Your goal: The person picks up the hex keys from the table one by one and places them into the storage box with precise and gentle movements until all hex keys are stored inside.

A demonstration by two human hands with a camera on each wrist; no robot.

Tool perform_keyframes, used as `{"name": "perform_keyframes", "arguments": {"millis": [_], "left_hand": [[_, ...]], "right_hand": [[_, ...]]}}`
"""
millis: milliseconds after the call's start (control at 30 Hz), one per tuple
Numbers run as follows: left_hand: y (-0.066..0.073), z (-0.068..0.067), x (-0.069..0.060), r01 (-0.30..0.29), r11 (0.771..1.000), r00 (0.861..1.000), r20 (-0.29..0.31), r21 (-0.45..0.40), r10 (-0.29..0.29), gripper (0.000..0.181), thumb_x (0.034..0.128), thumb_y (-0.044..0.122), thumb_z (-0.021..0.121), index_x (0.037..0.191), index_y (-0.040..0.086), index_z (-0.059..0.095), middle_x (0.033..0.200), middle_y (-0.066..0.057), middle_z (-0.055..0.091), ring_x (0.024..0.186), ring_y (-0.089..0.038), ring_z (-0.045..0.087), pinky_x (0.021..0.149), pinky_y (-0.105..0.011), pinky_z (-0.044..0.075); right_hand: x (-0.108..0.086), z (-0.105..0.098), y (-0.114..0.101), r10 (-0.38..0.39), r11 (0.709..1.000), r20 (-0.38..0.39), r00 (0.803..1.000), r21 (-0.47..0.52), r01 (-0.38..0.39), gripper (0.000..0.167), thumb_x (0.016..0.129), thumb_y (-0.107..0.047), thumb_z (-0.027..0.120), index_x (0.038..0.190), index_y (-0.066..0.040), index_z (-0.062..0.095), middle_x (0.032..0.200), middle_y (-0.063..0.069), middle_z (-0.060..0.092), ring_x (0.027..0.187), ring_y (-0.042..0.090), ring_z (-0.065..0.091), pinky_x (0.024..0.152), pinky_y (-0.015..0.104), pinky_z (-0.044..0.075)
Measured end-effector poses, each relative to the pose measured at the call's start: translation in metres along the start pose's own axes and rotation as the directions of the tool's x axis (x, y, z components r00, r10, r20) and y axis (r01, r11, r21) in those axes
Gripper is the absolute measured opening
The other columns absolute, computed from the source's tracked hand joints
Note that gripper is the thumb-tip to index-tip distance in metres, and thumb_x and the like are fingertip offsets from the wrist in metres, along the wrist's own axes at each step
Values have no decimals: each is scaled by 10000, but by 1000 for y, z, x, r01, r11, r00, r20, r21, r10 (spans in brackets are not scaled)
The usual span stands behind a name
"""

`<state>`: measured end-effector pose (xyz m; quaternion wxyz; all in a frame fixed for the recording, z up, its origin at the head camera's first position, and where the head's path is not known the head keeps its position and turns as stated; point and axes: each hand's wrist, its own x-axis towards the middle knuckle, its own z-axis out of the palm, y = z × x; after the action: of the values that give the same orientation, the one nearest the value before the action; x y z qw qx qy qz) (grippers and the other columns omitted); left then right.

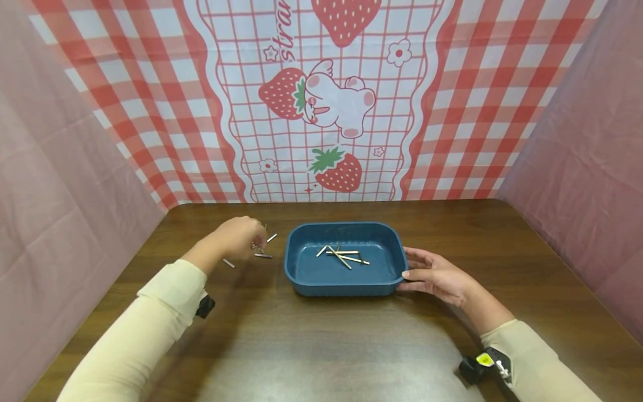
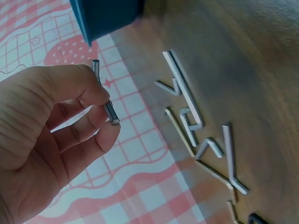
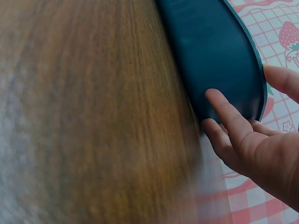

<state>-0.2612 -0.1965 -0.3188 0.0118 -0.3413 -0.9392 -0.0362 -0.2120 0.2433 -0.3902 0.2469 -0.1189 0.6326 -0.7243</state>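
Observation:
My left hand [image 1: 236,237] is over the left part of the table, above loose hex keys. Between thumb and fingertips it pinches a short metal hex key [image 2: 111,112], seen close in the left wrist view. Several silver and brass-toned hex keys [image 2: 184,88] lie scattered below it, some crossing. A blue rectangular tray [image 1: 346,290] stands mid-table with several hex keys [image 1: 344,259] crossed on its floor. At the tray's right end is my right hand [image 1: 437,279], its thumb at the rim and its extended fingers touching the outer wall [image 3: 219,56].
The brown wooden table [image 1: 311,346] runs back to a red-and-white checked cloth [image 1: 452,111] with strawberry prints. Pink fabric [image 1: 65,184] hangs at both sides. One hex key [image 1: 229,263] lies apart, left of the others, below the left hand.

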Motion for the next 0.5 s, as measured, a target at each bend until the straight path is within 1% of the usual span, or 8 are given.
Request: {"name": "perform_keyframes", "arguments": {"millis": [133,300,400,500], "left_hand": [[5,-6,5,-2,1000,1000,5,-10,2,167,691,-34,711,744,124,711,732,31,652,698,-127,594,661,-351,516],[11,-13,13,22,999,999,29,-26,-22,202,687,-66,695,776,113,723,733,17,662,692,-121,589,659,-337,516],[15,-18,18,18,1000,999,29,-25,-17,227,671,-69,685,782,124,727,732,13,663,687,-116,584,652,-329,510],[20,-20,23,-7,999,1000,30,-35,8,264,641,-80,669,778,139,728,721,25,651,682,-110,570,648,-315,502]], "right_hand": [[0,0,0,0,1000,1,1000,2,0,824,910,51,596,1508,96,31,1495,416,101,1092,313,605,939,521,456],[1,0,1,-1,1000,2,1000,3,1,828,908,53,597,1508,96,29,1492,418,102,1090,314,607,939,519,456],[1,0,1,-2,1000,1,1000,1,2,823,910,52,595,1508,95,31,1495,416,102,1090,313,606,934,516,461],[0,0,1,-2,1000,1,1000,-1,2,818,913,50,592,1508,95,33,1497,414,102,1094,317,604,932,516,462]]}}
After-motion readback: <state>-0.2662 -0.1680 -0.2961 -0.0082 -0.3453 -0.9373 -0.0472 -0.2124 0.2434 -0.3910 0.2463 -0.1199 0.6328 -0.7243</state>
